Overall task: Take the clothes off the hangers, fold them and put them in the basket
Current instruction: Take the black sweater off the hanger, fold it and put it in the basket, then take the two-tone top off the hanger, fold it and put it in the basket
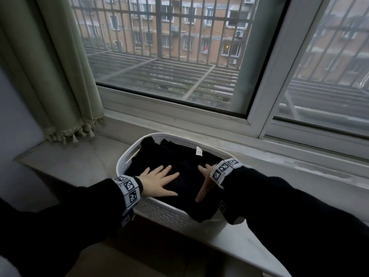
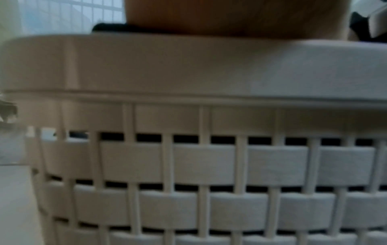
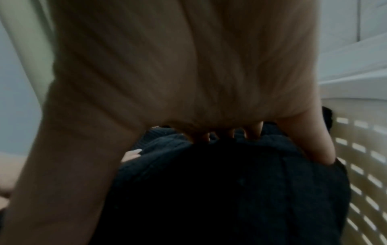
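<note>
Sleeves: two dark sleeves (image 1: 65,212) with checkered marker bands at the wrists reach in from the bottom of the head view toward a windowsill.
Left hand: the left hand (image 1: 159,181) lies flat, fingers spread and straight, pressing on dark clothes (image 1: 179,156) at the near left of the pile; it grips nothing.
Right hand: the right hand (image 1: 205,182) also lies on the pile, thumb stretched toward the near rim; the right wrist view shows its fingers (image 3: 253,131) extended onto the fabric, palm down, not closed round it.
Clothes: the folded dark garments fill the white basket (image 1: 127,154) almost to its rim, a small white label (image 1: 199,151) showing on top; one corner spills over the near right edge.
Basket: a woven plastic tub, it stands on the grey windowsill (image 1: 79,162) below a barred window (image 1: 169,47), a green curtain (image 1: 60,76) hanging at the left.
Step in hand: judged from the flat palms, the folded garment is being pressed down and smoothed into the basket, the last part of one take-off, fold and stow round.
Hangers: none in view, so how many garments remain cannot be told.
Next move: it calls for tucking the overhanging corner inside the rim, then lifting both hands clear.
</note>
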The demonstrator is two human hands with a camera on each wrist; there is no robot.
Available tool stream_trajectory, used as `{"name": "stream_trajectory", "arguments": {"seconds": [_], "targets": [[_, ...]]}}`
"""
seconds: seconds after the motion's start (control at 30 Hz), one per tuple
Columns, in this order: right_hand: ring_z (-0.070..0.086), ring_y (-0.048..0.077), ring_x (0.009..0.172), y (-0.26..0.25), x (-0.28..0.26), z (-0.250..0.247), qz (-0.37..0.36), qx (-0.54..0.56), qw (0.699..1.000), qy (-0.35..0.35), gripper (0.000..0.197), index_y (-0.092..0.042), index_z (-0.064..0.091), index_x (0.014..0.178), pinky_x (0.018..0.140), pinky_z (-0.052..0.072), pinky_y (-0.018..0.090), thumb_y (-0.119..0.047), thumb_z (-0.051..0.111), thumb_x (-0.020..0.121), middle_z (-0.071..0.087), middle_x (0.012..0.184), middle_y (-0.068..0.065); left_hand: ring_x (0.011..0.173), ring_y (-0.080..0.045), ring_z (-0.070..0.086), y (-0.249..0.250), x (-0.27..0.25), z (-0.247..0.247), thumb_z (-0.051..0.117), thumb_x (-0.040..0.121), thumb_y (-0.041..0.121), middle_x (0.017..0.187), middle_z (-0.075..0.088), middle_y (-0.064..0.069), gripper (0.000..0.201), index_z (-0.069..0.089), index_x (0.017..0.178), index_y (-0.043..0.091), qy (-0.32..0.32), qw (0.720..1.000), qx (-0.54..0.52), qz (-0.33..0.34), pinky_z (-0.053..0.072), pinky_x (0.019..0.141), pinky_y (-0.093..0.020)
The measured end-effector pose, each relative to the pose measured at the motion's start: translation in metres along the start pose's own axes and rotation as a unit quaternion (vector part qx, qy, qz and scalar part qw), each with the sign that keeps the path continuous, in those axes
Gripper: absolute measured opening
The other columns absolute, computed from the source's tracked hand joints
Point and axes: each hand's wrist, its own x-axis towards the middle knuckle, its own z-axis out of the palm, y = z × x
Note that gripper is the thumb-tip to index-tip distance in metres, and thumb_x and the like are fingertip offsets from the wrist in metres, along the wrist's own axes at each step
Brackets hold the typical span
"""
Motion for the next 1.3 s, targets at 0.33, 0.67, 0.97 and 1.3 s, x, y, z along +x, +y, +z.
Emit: {"name": "stream_trajectory", "arguments": {"seconds": [0.33,0.67,0.97,1.3], "targets": [[0.027,0.029,0.141,0.010,-0.005,-0.036,-0.002,0.060,0.998,0.018,0.115,-0.020,0.013,0.150,0.114,0.028,0.045,-0.050,0.081,0.062,0.023,0.154,0.008,0.145,-0.019,0.015,0.011,-0.023,-0.064,0.044,0.091,0.050,0.158,0.013,-0.004,0.069,0.020,0.149,0.019,-0.064,0.997,-0.041,0.000,0.011,0.117,-0.029],[0.061,0.018,0.102,0.014,-0.008,-0.065,-0.067,0.040,0.995,-0.061,0.058,-0.021,0.063,0.115,0.094,0.049,0.033,-0.051,0.074,0.067,0.066,0.115,0.002,0.143,-0.017,0.022,0.039,0.056,-0.101,0.042,0.096,0.025,0.156,0.023,-0.006,0.057,0.022,0.148,0.013,-0.087,0.994,-0.054,0.027,0.015,0.113,-0.023],[0.056,0.017,0.071,0.040,-0.008,-0.050,-0.041,0.171,0.983,0.054,0.025,-0.013,0.065,0.081,0.058,0.039,0.024,-0.038,0.063,0.085,0.059,0.072,0.001,0.108,-0.023,0.055,0.049,0.059,-0.133,0.042,0.095,0.022,0.134,0.055,-0.013,0.036,0.056,0.126,0.007,0.036,0.992,-0.113,0.050,0.038,0.094,-0.025],[0.059,0.021,0.115,0.184,-0.170,-0.042,0.070,0.286,0.905,0.308,0.036,-0.013,0.064,0.118,0.092,0.042,0.022,-0.030,0.061,0.087,0.067,0.119,0.007,0.112,-0.018,0.055,0.227,-0.006,-0.212,0.048,0.093,0.024,0.122,0.062,-0.007,0.031,0.061,0.119,0.011,0.383,0.860,-0.248,0.228,0.038,0.098,-0.027]]}}
